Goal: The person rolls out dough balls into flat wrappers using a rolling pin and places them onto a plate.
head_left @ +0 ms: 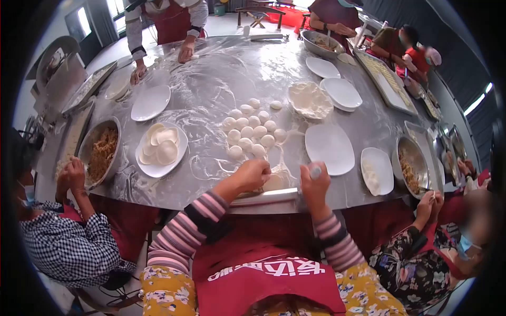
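My left hand is closed at the edge of a flat dough wrapper on the floured table, its fingertips partly hidden. My right hand is a fist around the handle of what looks like a rolling pin, whose grey end shows above the thumb. Between my hands and the table's front edge lies a shiny metal cylinder; how it joins the handle is hidden. Beyond my left hand is a cluster of several round dough balls. A white plate lies beyond my right hand.
Stacked wrappers fill a plate on the left. A flour heap stands beyond the dough balls. Filling bowls stand on both sides, beside co-workers' hands. Long trays line the edges. Another person's hands work at the far side.
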